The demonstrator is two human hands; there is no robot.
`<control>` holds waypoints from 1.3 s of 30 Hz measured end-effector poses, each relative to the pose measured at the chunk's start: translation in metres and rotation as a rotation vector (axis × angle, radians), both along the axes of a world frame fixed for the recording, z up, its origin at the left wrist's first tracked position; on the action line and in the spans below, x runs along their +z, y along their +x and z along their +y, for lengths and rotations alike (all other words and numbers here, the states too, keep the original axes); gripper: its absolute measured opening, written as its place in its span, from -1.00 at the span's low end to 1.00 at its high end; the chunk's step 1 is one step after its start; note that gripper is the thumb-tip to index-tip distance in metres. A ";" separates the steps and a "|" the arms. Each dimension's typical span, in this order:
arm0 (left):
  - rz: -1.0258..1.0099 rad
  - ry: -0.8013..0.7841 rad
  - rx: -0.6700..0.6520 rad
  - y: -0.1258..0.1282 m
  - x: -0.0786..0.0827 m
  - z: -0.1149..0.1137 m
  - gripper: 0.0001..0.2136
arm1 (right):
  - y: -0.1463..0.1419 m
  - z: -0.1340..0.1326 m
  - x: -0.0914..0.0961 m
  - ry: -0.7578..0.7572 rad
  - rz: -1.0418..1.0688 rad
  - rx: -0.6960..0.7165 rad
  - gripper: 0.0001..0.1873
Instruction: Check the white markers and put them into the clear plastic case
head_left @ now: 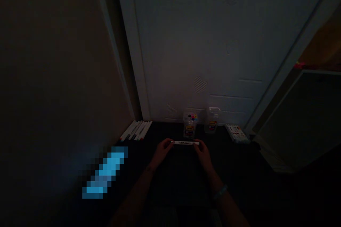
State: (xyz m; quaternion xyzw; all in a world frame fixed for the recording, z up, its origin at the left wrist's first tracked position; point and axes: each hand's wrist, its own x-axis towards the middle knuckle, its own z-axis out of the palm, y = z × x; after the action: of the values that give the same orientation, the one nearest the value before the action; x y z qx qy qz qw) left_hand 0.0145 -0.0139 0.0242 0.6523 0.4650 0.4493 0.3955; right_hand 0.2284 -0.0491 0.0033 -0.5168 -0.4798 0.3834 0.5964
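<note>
A white marker pen (185, 143) lies level across the space between my hands, with dark print along its barrel. My left hand (164, 149) pinches its left end, and my right hand (201, 149) pinches the right end. Just behind the marker stands a clear plastic container (189, 130) with a label on its front and several coloured marker ends showing at its top. Beside it on the right is a second clear container (212, 124) with a raised white handle. The room is dim, so fine details of the fingers are hard to make out.
Several white markers (137, 130) lie in a row at the back left of the dark table (183, 184). A flat pack (237, 133) rests at the back right. On the left glows a pixelated blue screen (106, 172). A pale panel (197, 42) rises behind the table.
</note>
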 end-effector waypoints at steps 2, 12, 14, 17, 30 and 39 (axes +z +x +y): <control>-0.010 -0.007 -0.004 0.000 0.000 0.000 -0.64 | 0.000 -0.001 0.001 -0.002 0.006 0.003 -0.59; -0.002 0.006 0.012 0.001 0.000 -0.001 -0.62 | -0.001 0.001 -0.002 -0.014 0.003 -0.012 -0.59; -0.006 0.003 0.012 0.001 0.000 -0.001 -0.62 | -0.001 0.001 -0.002 -0.007 0.006 -0.015 -0.58; -0.009 -0.018 0.013 0.001 0.001 -0.001 -0.62 | -0.001 0.000 -0.001 -0.007 0.009 0.001 -0.59; 0.015 0.014 -0.011 0.000 0.000 0.000 -0.65 | 0.000 0.000 0.002 -0.003 -0.003 0.024 -0.60; 0.023 0.019 -0.037 0.002 0.002 -0.002 -0.64 | 0.001 0.001 -0.001 -0.015 0.044 0.028 -0.55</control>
State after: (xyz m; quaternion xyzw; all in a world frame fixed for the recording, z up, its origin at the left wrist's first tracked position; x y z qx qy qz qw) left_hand 0.0168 -0.0156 0.0261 0.6696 0.4532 0.4389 0.3920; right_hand 0.2289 -0.0482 0.0026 -0.5059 -0.4708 0.4064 0.5978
